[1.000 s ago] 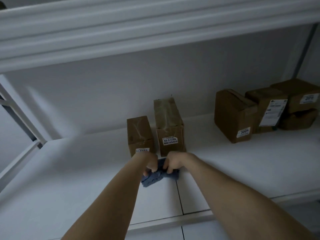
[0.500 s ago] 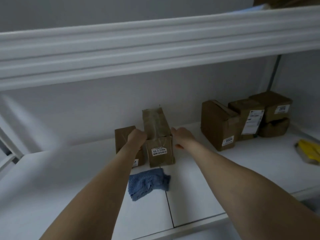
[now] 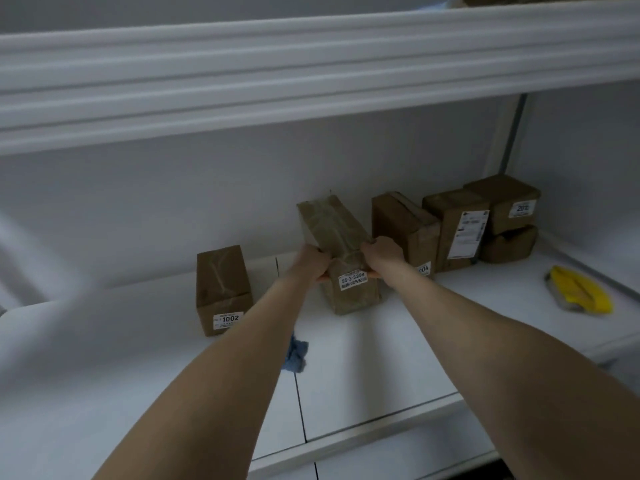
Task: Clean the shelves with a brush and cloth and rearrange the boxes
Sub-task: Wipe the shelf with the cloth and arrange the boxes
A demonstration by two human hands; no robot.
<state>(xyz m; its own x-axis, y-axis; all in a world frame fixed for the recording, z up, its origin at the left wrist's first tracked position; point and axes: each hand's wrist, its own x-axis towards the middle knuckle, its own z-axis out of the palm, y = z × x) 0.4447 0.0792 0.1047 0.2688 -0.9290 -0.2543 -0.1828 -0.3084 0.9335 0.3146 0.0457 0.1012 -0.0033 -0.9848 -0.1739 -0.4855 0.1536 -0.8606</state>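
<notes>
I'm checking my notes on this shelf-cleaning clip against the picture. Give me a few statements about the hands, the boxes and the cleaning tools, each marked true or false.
1. The left hand and the right hand grip the box labelled 55-3-3304 from opposite sides. True.
2. The blue cloth is held in the left hand. False: it lies on the shelf, partly hidden by the left forearm, and neither hand holds it.
3. The box labelled 1002 stands to the left of the gripped box, apart from it. True.
4. The yellow brush lies on top of a box. False: it lies on the shelf at the far right.
</notes>
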